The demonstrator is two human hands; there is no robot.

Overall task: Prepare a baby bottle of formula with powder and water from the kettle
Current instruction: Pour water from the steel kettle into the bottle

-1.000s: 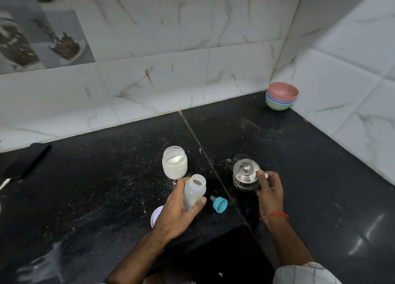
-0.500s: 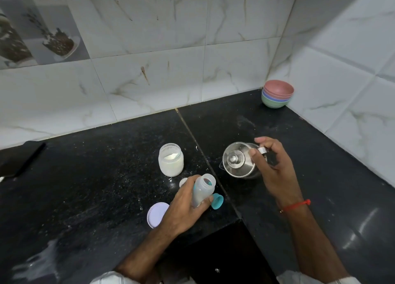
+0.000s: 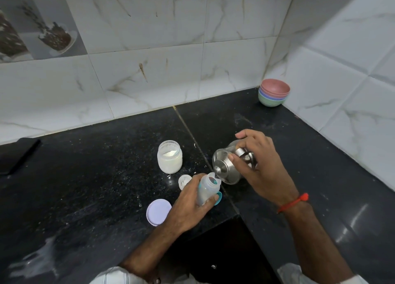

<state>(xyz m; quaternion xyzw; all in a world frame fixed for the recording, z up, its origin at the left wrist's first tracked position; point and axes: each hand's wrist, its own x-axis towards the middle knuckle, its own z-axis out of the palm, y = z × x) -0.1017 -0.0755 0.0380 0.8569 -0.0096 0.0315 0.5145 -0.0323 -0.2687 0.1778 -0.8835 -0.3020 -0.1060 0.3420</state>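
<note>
Presently your left hand (image 3: 188, 206) has its fingers clamped round the bottle (image 3: 206, 189), held tilted above the table (image 3: 85, 177): light, smooth plastic, so grip mid-body. Beyond, your right hand's (image 3: 263, 166) fingers are wrapped on the kettle (image 3: 226, 166) handle; heavier, rigid steel, possibly hot. No readable labels.

A thin red thread bracelet (image 3: 294, 202) is worn at the right wrist. Pale, light-coloured sleeves (image 3: 115, 276) are seen at the near edge, and both forearms are left bare.
</note>
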